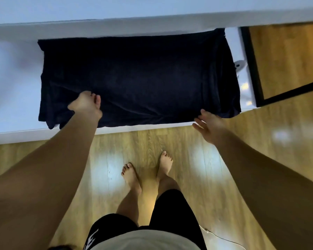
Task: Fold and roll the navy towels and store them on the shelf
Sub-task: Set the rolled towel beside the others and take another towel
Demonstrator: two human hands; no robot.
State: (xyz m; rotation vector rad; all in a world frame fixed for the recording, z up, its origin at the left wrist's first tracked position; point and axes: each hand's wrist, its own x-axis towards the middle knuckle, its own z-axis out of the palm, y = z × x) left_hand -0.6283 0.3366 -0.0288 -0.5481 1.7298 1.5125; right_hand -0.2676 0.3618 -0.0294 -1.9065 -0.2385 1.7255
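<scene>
A navy towel (139,78) lies spread across a white table (13,105), its near edge hanging slightly over the front. My left hand (87,103) rests on the towel's near left part with fingers curled, bunching the cloth. My right hand (209,125) hovers with fingers spread at the towel's near right edge, just off the table front; whether it touches the cloth is unclear. The shelf is out of view.
A white wall runs behind the table. A black-framed panel (253,69) stands at the table's right end, with a small white object (239,66) beside the towel. Wooden floor (188,177) and my bare feet lie below.
</scene>
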